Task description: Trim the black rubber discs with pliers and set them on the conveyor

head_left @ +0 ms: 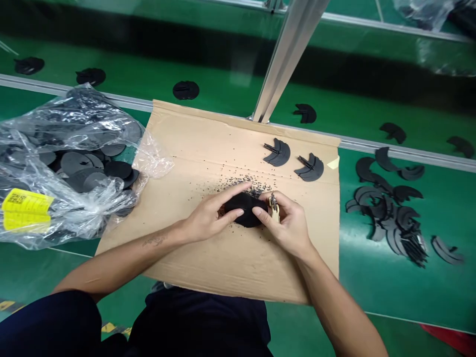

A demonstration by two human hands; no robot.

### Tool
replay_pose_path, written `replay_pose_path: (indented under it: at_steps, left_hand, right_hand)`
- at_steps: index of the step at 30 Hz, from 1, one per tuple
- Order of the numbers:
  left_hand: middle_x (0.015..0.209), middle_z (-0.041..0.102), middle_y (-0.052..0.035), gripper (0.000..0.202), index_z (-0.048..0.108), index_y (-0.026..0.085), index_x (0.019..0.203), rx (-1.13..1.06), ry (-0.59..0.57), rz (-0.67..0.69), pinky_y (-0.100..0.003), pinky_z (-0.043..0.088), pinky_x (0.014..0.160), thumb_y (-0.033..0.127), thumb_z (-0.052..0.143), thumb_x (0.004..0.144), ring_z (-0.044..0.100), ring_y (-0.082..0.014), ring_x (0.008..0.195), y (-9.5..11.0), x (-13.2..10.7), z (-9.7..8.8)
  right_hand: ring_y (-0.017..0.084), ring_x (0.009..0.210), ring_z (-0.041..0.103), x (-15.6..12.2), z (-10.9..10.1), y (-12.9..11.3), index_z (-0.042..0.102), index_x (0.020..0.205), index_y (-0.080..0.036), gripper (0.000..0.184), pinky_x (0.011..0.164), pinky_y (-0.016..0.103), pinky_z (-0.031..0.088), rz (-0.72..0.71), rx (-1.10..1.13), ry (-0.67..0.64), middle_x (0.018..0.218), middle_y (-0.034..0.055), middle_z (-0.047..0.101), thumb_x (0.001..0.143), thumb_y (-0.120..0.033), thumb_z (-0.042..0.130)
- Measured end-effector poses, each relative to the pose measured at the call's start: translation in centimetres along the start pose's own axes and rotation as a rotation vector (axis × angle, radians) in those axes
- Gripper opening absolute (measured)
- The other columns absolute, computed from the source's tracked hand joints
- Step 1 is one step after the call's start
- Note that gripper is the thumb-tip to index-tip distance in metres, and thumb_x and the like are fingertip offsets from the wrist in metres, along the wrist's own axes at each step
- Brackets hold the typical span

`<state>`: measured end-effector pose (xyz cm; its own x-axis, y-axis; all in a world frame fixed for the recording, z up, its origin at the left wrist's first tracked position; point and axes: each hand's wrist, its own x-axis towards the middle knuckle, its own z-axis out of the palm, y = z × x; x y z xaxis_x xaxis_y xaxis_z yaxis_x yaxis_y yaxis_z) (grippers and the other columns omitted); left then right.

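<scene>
Above the cardboard sheet (208,267), a black round flat piece (243,210) is held between both hands. My left hand (210,213) grips its left side, thumb on the near face and fingers at the far edge. My right hand (288,220) pinches the right side with thumb and fingers. Small nippers with cream handles (274,208) are also tucked in that hand, jaws pointing up and away. Tiny black scraps (247,183) lie scattered just beyond the piece. Two black curved parts with stems, one farther (278,152) and one nearer (311,168), rest at the sheet's far right.
A clear plastic bag (74,129) of black discs with a yellow label (27,210) lies at left. Loose curved black parts (386,208) are heaped on the green table at right. A metal post (284,64) rises behind the cardboard. Black pieces (186,89) dot the green surface beyond.
</scene>
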<state>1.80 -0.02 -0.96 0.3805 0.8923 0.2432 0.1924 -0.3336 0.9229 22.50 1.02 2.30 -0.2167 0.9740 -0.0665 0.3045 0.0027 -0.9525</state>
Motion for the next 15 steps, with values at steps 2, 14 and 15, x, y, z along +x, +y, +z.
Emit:
replay_pose_path:
  at_steps: [2,14,15]
  left_hand:
    - [0.145,0.060,-0.0098,0.052,0.048,0.025,0.147,0.010,0.010,-0.005,-0.036,0.054,0.110,0.024,0.060,0.097,0.061,-0.0226,0.132,0.13,0.00,0.06]
    - [0.144,0.062,-0.0093,0.054,0.046,0.024,0.151,0.120,0.012,0.123,-0.037,0.053,0.112,0.023,0.059,0.098,0.062,-0.0216,0.132,-0.28,0.22,-0.17]
    - [0.143,0.062,-0.0096,0.055,0.045,0.024,0.151,0.139,0.014,0.146,-0.037,0.054,0.112,0.022,0.058,0.098,0.062,-0.0215,0.131,-0.20,0.26,-0.23]
  right_hand:
    - [0.016,0.069,0.054,-0.01,-0.02,-0.14,0.063,0.086,-0.022,0.031,0.065,0.030,0.045,0.006,0.002,0.001,0.074,-0.0008,0.058,0.081,-0.051,0.073]
    - [0.013,0.063,0.053,0.10,-0.08,0.43,0.064,0.088,-0.021,0.027,0.060,0.028,0.045,-0.098,-0.033,-0.001,0.073,-0.0015,0.060,0.086,-0.046,0.071]
    - [0.014,0.064,0.054,0.06,-0.07,0.52,0.065,0.090,-0.021,0.026,0.060,0.028,0.046,-0.113,-0.059,0.000,0.074,-0.0012,0.062,0.087,-0.047,0.071]
